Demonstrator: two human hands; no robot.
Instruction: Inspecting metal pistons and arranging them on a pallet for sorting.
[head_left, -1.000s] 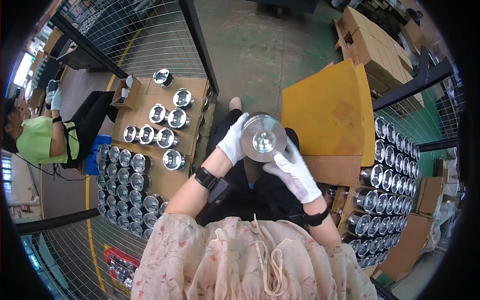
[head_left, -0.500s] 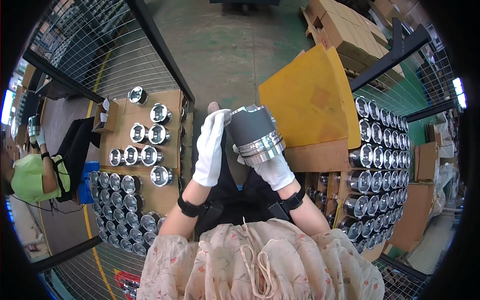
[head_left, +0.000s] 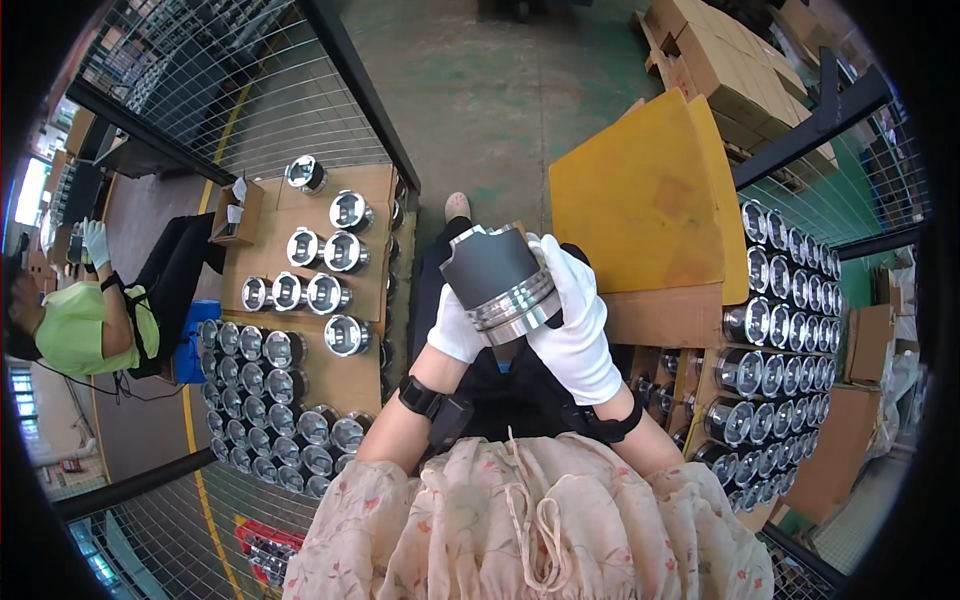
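An engine piston (head_left: 495, 275), with a dark grey skirt and shiny ringed grooves, is tilted in front of me between both gloved hands. My left hand (head_left: 455, 330), in a white glove, grips it from the lower left; most of its fingers are hidden behind the metal. Along the piston's right side, my right hand (head_left: 580, 330) is closed against it, white-gloved too, with fingertips by the skirt and palm near the ringed end.
Several pistons stand on a cardboard sheet (head_left: 290, 215) at the left, with denser rows nearer me. Stacked rows of pistons (head_left: 740, 370) fill the right side beside a yellow board (head_left: 650, 200). Wire-mesh cage frames (head_left: 360, 95) flank me. A co-worker (head_left: 85, 325) sits far left.
My left hand has gone from the piston's upper left to its lower left. My right hand has moved from beneath to its right side. The view has shifted slightly left.
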